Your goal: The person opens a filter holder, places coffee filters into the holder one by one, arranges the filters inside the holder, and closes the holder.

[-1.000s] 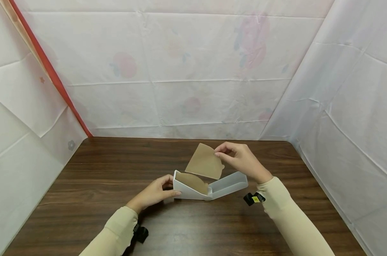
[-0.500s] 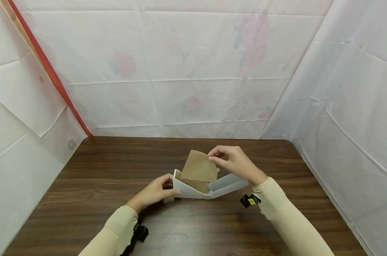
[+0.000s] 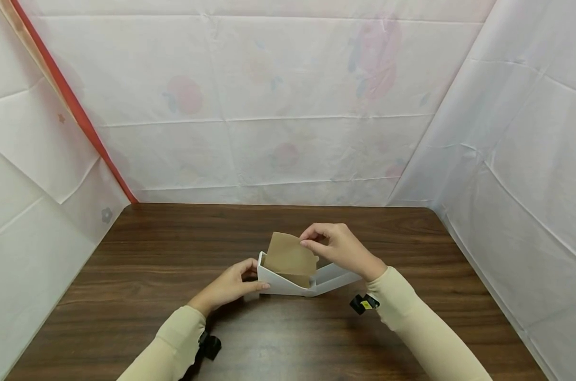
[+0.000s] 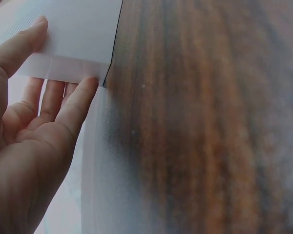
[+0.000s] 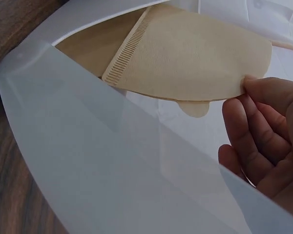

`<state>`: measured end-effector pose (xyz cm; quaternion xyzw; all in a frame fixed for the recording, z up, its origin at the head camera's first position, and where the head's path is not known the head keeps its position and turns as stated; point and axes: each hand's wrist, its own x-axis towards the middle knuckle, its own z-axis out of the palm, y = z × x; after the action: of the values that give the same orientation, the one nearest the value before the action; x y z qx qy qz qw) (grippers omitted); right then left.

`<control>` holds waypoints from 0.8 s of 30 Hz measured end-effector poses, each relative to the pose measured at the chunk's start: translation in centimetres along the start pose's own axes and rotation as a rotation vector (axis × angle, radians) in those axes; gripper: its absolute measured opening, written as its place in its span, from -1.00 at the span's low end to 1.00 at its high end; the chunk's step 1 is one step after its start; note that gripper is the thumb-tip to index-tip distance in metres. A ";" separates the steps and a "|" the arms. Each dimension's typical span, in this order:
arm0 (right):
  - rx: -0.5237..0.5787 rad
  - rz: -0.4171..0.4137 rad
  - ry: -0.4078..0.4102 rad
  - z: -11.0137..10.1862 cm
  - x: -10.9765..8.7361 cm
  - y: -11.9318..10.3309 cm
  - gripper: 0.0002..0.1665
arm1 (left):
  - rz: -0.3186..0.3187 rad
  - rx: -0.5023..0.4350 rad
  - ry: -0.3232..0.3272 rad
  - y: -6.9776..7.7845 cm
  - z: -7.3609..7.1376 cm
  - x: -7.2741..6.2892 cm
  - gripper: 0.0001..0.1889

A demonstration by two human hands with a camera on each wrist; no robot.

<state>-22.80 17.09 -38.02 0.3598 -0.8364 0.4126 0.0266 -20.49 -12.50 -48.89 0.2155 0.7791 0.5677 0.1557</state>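
Note:
A white filter box [image 3: 279,283] with its frosted lid [image 3: 334,279] swung out to the right rests on the table. My left hand [image 3: 230,287] grips the box's left end, thumb on the near side and fingers at the end wall. Between thumb and fingers, my right hand [image 3: 341,250] pinches a brown paper coffee filter [image 3: 289,253] by its upper right corner. The filter leans above the box opening, its crimped edge [image 5: 127,48] low near more brown filter paper [image 5: 90,45] inside. In the right wrist view, a small rounded tab [image 5: 195,108] sticks out from its side.
A dark wood-grain table [image 3: 173,233] lies beneath everything. White printed sheets [image 3: 278,106] hang behind it and along both sides, with a red strip [image 3: 73,106] at the left corner. Each wrist carries a small black camera [image 3: 209,346].
My right hand has moved left and slightly down, bringing the filter from behind and above the box to its opening. My left hand and the box have stayed in place.

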 end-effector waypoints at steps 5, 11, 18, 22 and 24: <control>-0.037 -0.018 -0.001 0.6 0.0 0.1 -0.94 | -0.012 -0.017 -0.001 -0.2 0.0 0.1 -0.62; -0.073 -0.016 -0.011 0.9 0.0 0.0 -0.94 | -0.016 -0.025 -0.002 -0.2 -0.1 0.1 -0.62; -0.113 -0.010 -0.044 1.1 0.0 -0.3 -0.93 | -0.023 -0.024 -0.004 -0.4 -0.1 0.2 -0.62; -0.139 -0.019 -0.057 1.3 0.0 -0.5 -0.93 | -0.025 -0.025 -0.005 -0.4 -0.1 0.1 -0.62; -0.145 -0.028 -0.064 1.4 0.0 -0.6 -0.93 | -0.025 -0.027 -0.006 -0.4 -0.1 0.1 -0.62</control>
<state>-22.07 15.85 -38.57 0.3816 -0.8594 0.3389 0.0315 -20.68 -12.62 -49.25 0.2055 0.7735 0.5756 0.1680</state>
